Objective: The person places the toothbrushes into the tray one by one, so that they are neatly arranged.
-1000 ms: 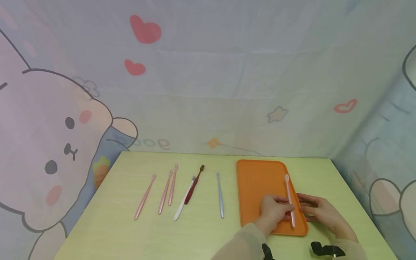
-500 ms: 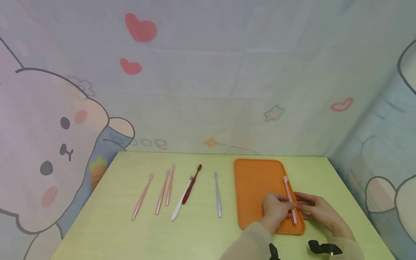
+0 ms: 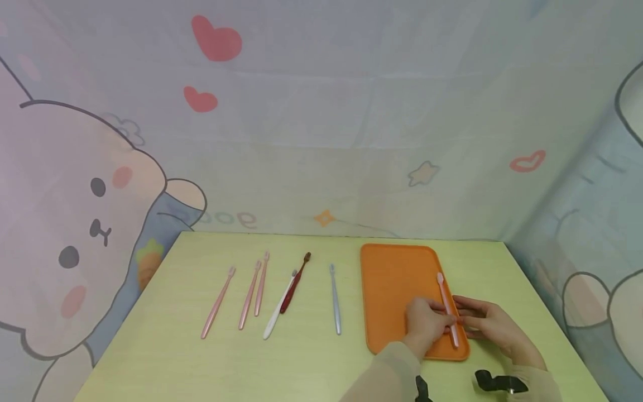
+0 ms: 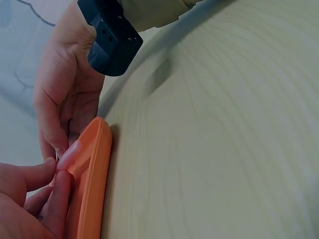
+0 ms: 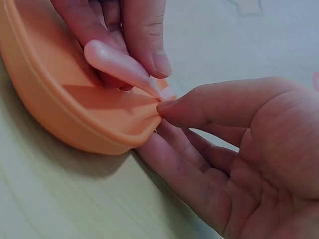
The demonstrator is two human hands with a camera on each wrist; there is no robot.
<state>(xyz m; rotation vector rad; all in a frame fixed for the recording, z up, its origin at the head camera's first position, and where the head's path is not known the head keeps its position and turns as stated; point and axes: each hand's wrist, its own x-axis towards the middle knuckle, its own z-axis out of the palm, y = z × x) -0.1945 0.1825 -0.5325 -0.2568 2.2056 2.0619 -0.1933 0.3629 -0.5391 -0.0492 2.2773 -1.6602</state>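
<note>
The orange tray lies lower right in the frame. A pale pink toothbrush slants along its right side, head farthest up.

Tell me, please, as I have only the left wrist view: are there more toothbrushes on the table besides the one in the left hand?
Observer: Yes, the head view shows six more toothbrushes on the table.
Operator: Thank you; which of those lies nearest the orange tray?
Observer: The pale blue toothbrush lies nearest to it.
Operator: And which way does the held one point?
Observer: The pink toothbrush in the left hand points its bristle head away from the person.
</note>
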